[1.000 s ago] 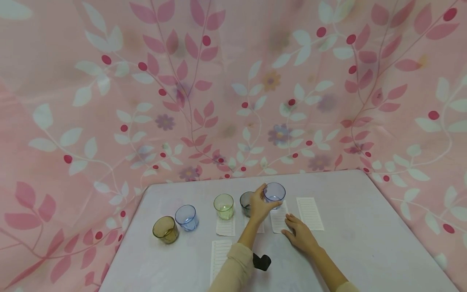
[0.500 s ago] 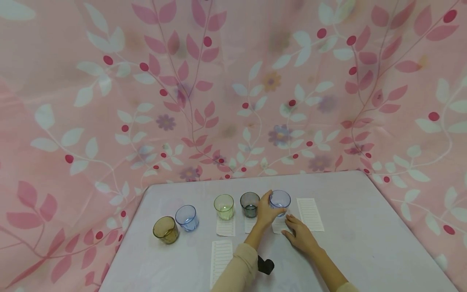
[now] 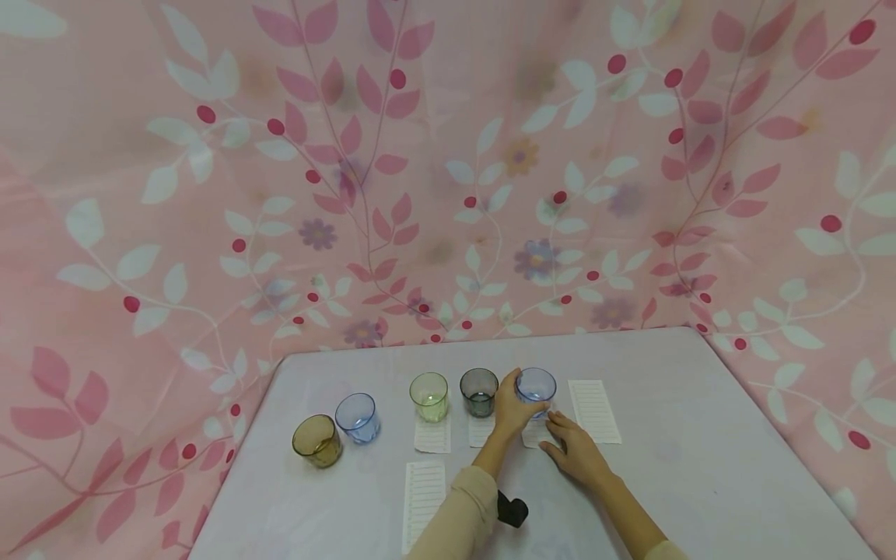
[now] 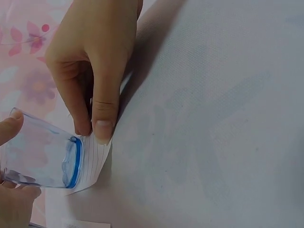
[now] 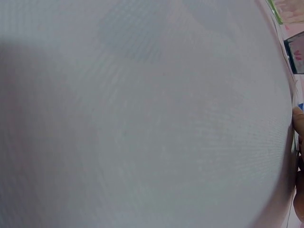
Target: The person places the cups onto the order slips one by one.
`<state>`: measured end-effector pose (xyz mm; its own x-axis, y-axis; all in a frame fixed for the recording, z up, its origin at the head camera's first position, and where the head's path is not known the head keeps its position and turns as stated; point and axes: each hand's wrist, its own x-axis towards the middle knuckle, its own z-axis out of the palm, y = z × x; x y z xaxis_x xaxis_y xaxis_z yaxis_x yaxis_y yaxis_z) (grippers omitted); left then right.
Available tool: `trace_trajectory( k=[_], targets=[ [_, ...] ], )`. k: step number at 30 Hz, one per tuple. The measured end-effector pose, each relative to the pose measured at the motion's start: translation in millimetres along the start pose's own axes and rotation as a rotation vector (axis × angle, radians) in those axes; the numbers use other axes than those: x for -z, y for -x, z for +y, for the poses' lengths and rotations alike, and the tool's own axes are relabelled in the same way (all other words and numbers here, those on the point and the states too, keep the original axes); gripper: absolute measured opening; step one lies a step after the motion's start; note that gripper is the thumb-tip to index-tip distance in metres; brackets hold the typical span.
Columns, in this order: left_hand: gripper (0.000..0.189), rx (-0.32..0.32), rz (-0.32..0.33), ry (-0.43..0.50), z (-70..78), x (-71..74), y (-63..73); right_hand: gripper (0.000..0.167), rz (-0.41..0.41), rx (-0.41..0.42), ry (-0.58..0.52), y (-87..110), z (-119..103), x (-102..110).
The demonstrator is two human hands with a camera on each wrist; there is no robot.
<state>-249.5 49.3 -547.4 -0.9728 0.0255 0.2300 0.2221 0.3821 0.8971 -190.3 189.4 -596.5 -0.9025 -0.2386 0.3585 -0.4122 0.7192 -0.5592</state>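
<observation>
My left hand [image 3: 514, 406] grips a clear bluish glass cup [image 3: 536, 381] by its side, thumb in front and fingers behind. In the left wrist view the cup [image 4: 45, 152] shows its blue-tinted base against a lined paper slip [image 4: 94, 159]. My right hand [image 3: 577, 451] is just right of the cup, its straight fingertips touching that slip; the left wrist view shows this hand [image 4: 97, 61] from above. A grey glass cup [image 3: 479, 393] stands left of my left hand. Left of that is a green glass cup [image 3: 430, 398].
A blue glass cup [image 3: 358, 418] and an amber glass cup [image 3: 318, 442] stand together at the table's left. One lined slip [image 3: 595, 412] lies to the right, another [image 3: 423, 498] near the front. A black object [image 3: 513, 510] shows beside the left sleeve. A patterned pink curtain [image 3: 448, 194] backs the table.
My left hand has brought the bluish cup a little right and nearer to me, down onto the slip, uncovering the grey cup. My right hand has stayed in place.
</observation>
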Motion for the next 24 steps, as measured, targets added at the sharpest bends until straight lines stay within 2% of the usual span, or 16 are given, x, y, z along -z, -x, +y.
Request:
trace_trajectory(
  k=[6,12,24],
  targets=[
    [0.078,-0.001,0.031,-0.001,-3.4,-3.8,0.3,0.043,0.017,0.016,0.008,0.1,-0.7,-0.1],
    [0.078,0.004,0.034,0.034,-1.6,-3.4,4.0,0.044,0.052,0.036,0.008,-0.2,-2.2,-1.3],
    [0.078,-0.021,0.016,0.065,-8.1,-3.2,7.4,0.046,0.054,-0.018,0.008,-0.2,-4.9,-3.1]
  ],
)
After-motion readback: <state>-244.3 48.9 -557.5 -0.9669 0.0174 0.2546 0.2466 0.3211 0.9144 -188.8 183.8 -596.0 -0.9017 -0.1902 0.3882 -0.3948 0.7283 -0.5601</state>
